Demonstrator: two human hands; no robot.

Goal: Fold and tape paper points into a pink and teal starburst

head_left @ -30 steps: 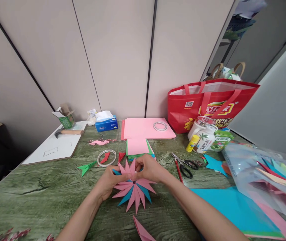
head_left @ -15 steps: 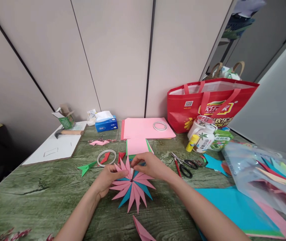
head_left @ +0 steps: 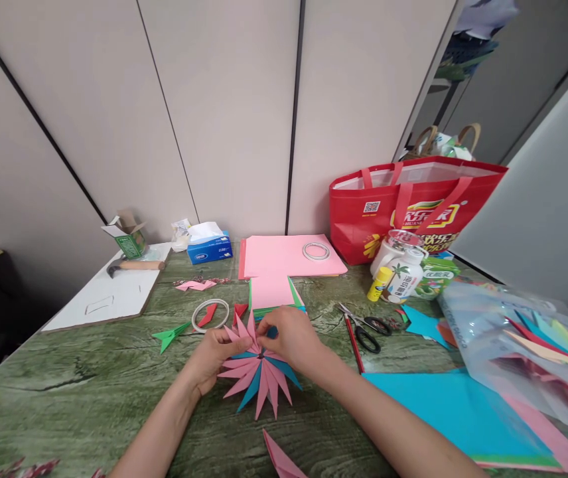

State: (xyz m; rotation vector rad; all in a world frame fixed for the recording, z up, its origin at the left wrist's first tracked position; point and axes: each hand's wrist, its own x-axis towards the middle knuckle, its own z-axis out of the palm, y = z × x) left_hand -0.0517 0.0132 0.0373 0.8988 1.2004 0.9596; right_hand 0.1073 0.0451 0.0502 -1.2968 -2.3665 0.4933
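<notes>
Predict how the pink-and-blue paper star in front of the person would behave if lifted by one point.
The paper star is probably light, since its points look like folded paper. Those narrow folds likely make each point fairly stiff, though the slender tips could crease. It may flex around the centre, where many separate-looking points meet.

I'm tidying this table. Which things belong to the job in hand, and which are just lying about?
Apparently in the job:
pink-and-blue paper star, with left hand and right hand on it
folded pink piece nearby

Seemingly just lying about:
hammer
tissue box
red bag
</notes>
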